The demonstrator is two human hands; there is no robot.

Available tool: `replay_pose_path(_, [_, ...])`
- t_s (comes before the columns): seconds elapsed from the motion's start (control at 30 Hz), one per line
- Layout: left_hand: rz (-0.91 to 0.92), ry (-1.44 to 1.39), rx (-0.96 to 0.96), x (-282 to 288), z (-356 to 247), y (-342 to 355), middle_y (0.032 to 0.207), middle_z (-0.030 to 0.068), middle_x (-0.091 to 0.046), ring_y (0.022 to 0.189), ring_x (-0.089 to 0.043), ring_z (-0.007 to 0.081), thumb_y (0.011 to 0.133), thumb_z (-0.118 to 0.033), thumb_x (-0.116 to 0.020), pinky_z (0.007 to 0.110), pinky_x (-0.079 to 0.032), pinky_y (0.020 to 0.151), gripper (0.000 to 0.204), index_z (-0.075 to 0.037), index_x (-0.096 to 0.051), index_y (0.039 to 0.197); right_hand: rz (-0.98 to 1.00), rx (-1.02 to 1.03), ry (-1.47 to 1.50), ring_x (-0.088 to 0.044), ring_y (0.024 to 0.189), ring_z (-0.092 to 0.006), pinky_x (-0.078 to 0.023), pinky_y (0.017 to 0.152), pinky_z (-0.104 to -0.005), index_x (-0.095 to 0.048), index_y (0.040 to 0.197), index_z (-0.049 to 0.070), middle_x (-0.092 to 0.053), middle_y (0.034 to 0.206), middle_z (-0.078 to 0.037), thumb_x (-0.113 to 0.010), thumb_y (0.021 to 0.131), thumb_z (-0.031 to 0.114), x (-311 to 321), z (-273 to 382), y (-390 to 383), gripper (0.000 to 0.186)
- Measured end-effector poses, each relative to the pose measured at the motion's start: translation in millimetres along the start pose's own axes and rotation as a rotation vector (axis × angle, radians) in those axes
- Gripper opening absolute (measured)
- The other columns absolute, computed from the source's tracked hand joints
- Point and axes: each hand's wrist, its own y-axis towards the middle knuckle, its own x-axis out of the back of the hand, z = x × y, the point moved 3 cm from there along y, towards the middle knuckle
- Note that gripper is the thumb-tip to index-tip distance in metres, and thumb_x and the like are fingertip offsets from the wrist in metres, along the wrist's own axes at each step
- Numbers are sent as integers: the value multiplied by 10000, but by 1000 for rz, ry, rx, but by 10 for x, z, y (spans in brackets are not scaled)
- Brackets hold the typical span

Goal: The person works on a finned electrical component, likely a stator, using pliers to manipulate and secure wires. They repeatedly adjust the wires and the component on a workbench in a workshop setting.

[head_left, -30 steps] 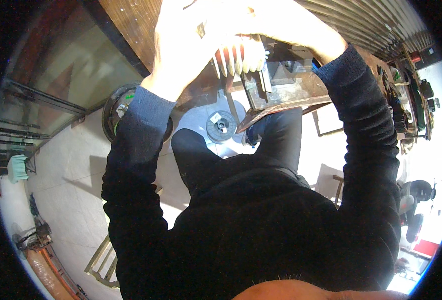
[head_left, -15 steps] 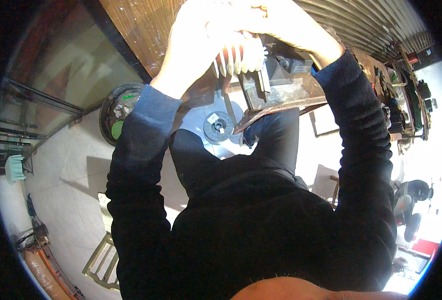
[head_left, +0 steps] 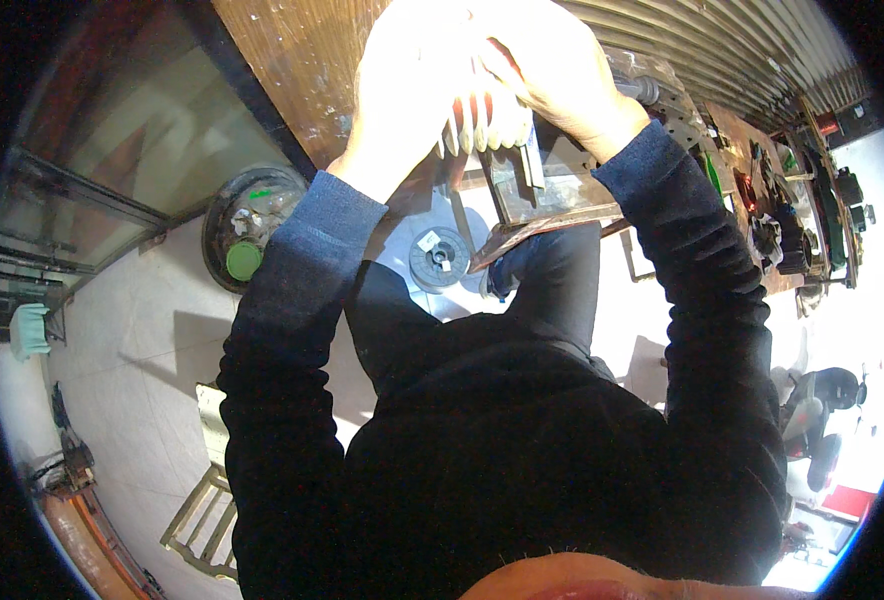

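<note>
My left hand [head_left: 407, 90] and my right hand [head_left: 567, 80] are close together at the top, over the bench, both washed out by bright light. Their fingers are bent inward and meet around something small that I cannot make out. Several pale, rounded finger-like shapes [head_left: 482, 125] with reddish gaps hang below the hands; glare hides whether they are fingertips or part of a held thing. Just below them a narrow upright metal strip [head_left: 533, 165] shows, beside a wood-edged tray or drawer [head_left: 552, 222] jutting from the bench.
A grey spool [head_left: 439, 258] lies on the floor between my legs. To the left stand a dark round basin [head_left: 212, 240] with scraps and a green lid or bowl [head_left: 244, 261], and a slatted chair [head_left: 202, 520]. Tools and parts crowd the bench [head_left: 727, 170] at right.
My right hand and forearm have shifted left, closer to my left hand. My left forearm has moved slightly right. The fingers remain together.
</note>
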Motion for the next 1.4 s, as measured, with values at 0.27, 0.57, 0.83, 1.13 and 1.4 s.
replay_pose_path(0.27, [-43, 21, -8, 37, -25, 3, 969, 111, -704, 840, -666, 207, 953, -168, -701, 305, -537, 762, 244, 0, -689, 1129, -72, 208, -296, -707, 996, -301, -541, 914, -416, -753, 1126, 46, -756, 1080, -135, -730, 886, 221, 28, -99, -51, 297])
replay_pose_path(0.57, [-52, 50, -31, -14, 19, 51, 947, 106, -712, 817, -673, 199, 961, -182, -696, 297, -542, 747, 247, 1, -691, 1127, 145, -39, -127, -699, 984, -286, -556, 889, -383, -722, 1130, 53, -733, 1063, -136, -703, 923, 165, 143, 212, -99, 236])
replay_pose_path(0.83, [-59, 59, -49, -117, -31, 44, 927, 102, -718, 796, -679, 191, 967, -195, -692, 291, -547, 733, 252, 2, -694, 1124, 148, 110, -724, -697, 986, -293, -561, 894, -371, -671, 1250, 84, -708, 1129, -139, -682, 978, 203, 89, 155, -257, 297])
replay_pose_path(1.13, [-25, 74, -111, -64, 147, 183, 905, 97, -726, 773, -686, 183, 975, -208, -687, 284, -551, 718, 258, 4, -696, 1121, -39, -121, -527, -697, 987, -255, -549, 888, -338, -700, 1148, 72, -713, 1098, -98, -676, 988, 235, -1, 316, -354, 230])
replay_pose_path(1.4, [567, 33, -315, -45, 469, 400, 955, 98, -737, 838, -694, 181, 988, -245, -676, 290, -551, 776, 297, -4, -699, 1160, -40, -53, -599, -691, 1008, -268, -546, 901, -341, -704, 1145, 70, -708, 1110, -102, -679, 980, 218, -77, 331, -560, 223])
